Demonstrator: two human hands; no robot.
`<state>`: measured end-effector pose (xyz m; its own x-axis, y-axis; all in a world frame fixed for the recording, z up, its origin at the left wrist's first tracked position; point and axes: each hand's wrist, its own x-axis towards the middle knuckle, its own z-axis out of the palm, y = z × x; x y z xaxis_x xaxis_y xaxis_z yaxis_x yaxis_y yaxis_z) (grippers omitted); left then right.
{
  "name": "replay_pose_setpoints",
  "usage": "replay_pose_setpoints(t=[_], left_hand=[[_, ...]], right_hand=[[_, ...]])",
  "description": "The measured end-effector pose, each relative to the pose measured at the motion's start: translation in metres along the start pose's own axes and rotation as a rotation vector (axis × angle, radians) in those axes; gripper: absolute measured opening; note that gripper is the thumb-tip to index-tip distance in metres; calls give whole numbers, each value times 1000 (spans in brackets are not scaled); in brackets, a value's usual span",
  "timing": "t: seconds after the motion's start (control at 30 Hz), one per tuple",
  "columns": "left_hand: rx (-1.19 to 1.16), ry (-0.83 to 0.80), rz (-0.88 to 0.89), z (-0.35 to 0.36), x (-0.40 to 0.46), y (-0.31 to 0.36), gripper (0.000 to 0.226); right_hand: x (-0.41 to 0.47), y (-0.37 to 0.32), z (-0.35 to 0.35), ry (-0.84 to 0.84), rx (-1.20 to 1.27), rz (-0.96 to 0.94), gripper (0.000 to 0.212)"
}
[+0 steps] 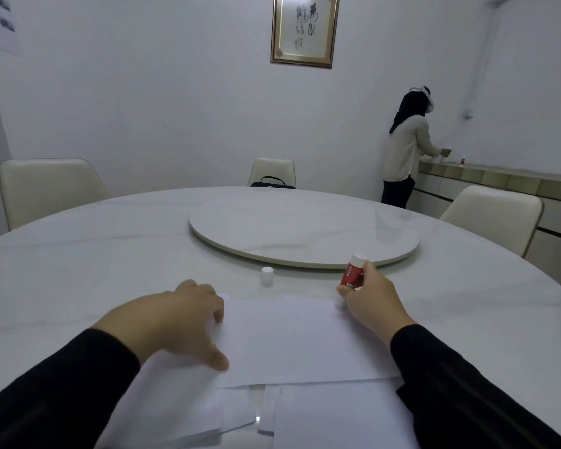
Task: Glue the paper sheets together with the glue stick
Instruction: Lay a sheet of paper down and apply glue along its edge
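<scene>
Several white paper sheets lie overlapped on the near side of a round white table (pixel 78 254). The top sheet (pixel 292 338) lies across the others (pixel 337 416). My left hand (pixel 175 322) presses flat on the top sheet's left edge, fingers spread. My right hand (pixel 373 299) grips a red-labelled glue stick (pixel 352 275), held tilted with its lower end touching the sheet's far right corner. The stick's white cap (pixel 267 275) stands upright on the table just beyond the sheet.
A round turntable (pixel 305 228) sits in the middle of the table. Cream chairs stand at the left (pixel 46 186), back (pixel 272 171) and right (pixel 496 212); a black bag (pixel 272 183) rests on the back chair. A person (pixel 405 147) stands at a counter (pixel 499 179) at the far right.
</scene>
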<state>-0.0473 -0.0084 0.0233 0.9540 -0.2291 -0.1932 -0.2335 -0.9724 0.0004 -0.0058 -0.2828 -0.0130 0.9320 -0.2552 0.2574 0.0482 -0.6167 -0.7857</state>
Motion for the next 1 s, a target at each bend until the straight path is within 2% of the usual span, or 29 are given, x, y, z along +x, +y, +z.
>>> replay_pose_setpoints(t=[0.07,0.13,0.23,0.3,0.43,0.57,0.67,0.8,1.0], left_hand=[[-61,100,98,-6,15,20,68],[-253,191,276,0,29,55,63],[-354,114,439,24,39,99,65],[-305,50,427,36,44,103,68],[-299,51,410,36,47,97,70],[-289,51,395,33,46,90,73],[-273,80,360,31,47,80,72],[-334,109,328,32,46,80,66],[-255,91,351,32,45,83,74]], right_hand=[[0,1,0,-2,5,-1,17],[0,1,0,1,18,-1,17],[0,5,-2,21,53,3,16],[1,7,-3,30,78,16,15],[4,11,-3,55,136,46,16],[2,14,-9,72,593,196,14],[1,15,-14,103,718,200,14],[-6,9,-12,40,536,92,15],[-12,2,-4,-7,226,-50,17]])
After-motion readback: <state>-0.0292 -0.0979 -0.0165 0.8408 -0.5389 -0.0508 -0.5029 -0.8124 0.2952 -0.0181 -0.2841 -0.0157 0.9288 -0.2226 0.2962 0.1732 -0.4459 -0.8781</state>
